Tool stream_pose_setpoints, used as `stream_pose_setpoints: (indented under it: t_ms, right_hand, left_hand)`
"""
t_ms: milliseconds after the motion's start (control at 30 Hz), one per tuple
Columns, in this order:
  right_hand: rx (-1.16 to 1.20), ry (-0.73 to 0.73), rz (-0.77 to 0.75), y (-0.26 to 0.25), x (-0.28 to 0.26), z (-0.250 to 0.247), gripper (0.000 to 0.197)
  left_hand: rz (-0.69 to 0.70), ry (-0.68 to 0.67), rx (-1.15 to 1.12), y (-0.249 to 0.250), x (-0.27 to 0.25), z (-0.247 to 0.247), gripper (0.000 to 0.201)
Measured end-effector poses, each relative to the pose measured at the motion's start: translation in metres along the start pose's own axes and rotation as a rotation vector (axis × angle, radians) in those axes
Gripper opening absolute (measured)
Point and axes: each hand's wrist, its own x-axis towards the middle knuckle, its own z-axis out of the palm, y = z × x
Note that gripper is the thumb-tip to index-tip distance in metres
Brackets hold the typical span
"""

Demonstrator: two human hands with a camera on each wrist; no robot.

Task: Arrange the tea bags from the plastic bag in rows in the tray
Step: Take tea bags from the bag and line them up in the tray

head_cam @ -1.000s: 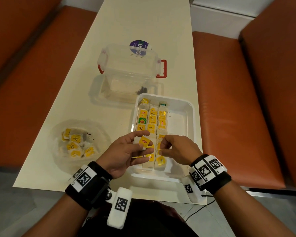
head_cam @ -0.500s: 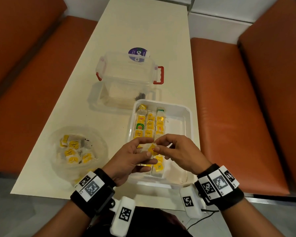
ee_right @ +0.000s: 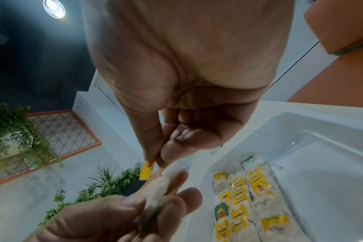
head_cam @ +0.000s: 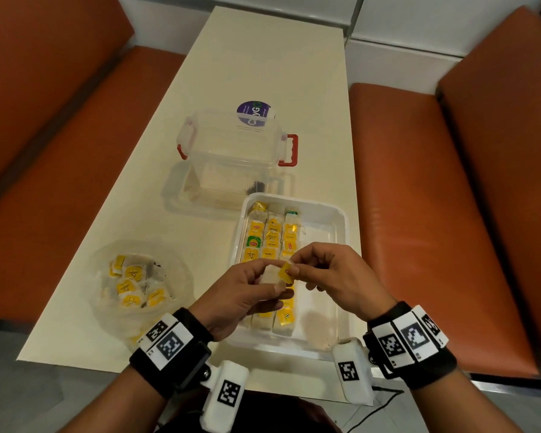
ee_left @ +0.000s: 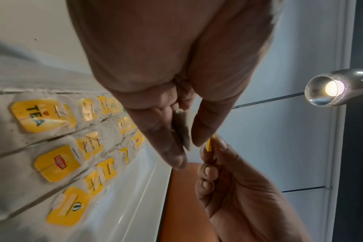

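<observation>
Cream table (head_cam: pixel 263 73) between orange benches (head_cam: pixel 419 198): a tea bag (head_cam: pixel 270 274) held above the white tray (head_cam: pixel 333 242).

Left hand (head_cam: pixel 241 292) pinches the pouch between thumb and fingers; right hand (head_cam: pixel 334 276) pinches its yellow tag (head_cam: pixel 285 272) — both over the tray's near end, where three rows of tea bags (head_cam: pixel 270 242) lie along its left side. Left of it sits the plastic bag (head_cam: pixel 132 282) with more bags; beyond, a clear lidded box (head_cam: pixel 231 145).

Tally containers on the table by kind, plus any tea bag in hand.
tray: 1
clear box: 1
plastic bag: 1
held tea bag: 1
Total: 4
</observation>
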Motion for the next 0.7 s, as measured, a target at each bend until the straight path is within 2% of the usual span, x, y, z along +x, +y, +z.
stream_pose_setpoints:
  t_ms: [200, 467, 567, 700]
  right_hand:
    - [0.24, 0.068, -0.048, -0.01, -0.001, -0.009, 0.008]
    - [0.346, 0.077, -0.103, -0.022, -0.003, -0.021, 0.021]
    - [0.289, 0.056, -0.063, -0.017, -0.001, -0.018, 0.022]
    - [0.024, 0.045, 0.001, -0.005, 0.005, -0.012, 0.023]
  left_hand:
    - [-0.028, 0.064, 0.084, 0.006, 0.001, -0.001, 0.02]
    - [-0.012, 0.157, 0.193, 0.011, 0.005, 0.001, 0.025]
    - [0.012, 0.151, 0.207, 0.013, 0.008, 0.003, 0.024]
    - [0.041, 0.085, 0.224, 0.014, 0.012, 0.008, 0.021]
